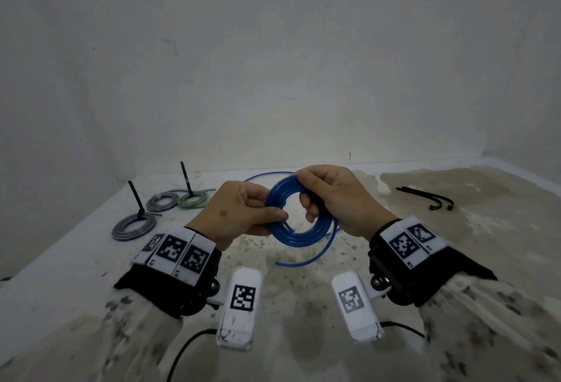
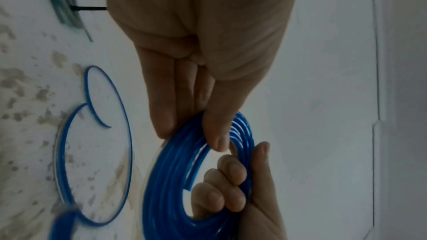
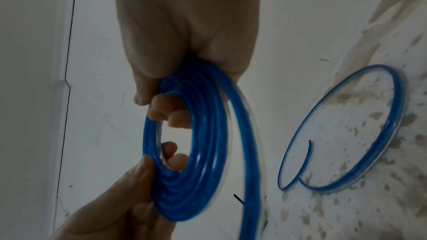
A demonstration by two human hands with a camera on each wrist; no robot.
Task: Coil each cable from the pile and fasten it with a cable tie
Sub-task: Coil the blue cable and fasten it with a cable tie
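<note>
Both hands hold the blue cable [image 1: 299,231] up over the desk [image 1: 54,263], most of it wound into a coil. The left hand [image 1: 239,214] pinches the coil's left side, fingers [image 2: 217,134] curled on it. The right hand [image 1: 337,196] grips the far side, fingers hooked through the ring. A loose tail trails on the desk. Three tied coils [image 1: 135,225] lie to the left, and spare ties [image 1: 431,198] to the right.

Bench [image 1: 76,260]: we see a white top, stained brown across the middle and right.
Left side: three tied cable coils [image 1: 135,226], black tie tails standing up.
Right side: loose black cable ties [image 1: 425,196].
Middle: blue cable's slack loop [image 3: 342,127].
</note>
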